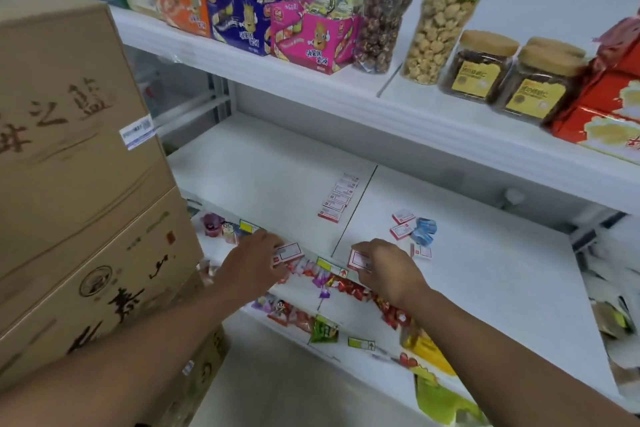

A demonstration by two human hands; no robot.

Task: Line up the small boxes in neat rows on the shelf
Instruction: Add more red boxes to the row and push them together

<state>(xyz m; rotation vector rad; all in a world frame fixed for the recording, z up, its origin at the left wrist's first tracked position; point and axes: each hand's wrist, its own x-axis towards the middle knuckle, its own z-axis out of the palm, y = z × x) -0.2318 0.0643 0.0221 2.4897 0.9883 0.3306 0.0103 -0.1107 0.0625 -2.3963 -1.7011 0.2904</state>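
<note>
Now the left hand (256,258) pinches one small box (289,252) at the white shelf's (277,163) front edge; the right hand (384,267) grips another box (358,260); a row of boxes (337,199) lies further back.

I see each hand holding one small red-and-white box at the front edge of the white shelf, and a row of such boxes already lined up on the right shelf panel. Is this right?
Not quite. The head view shows the lined-up row of small red-and-white boxes on the left panel of the white shelf, beside the seam. The left hand and right hand do each hold one box at the front edge.
</note>
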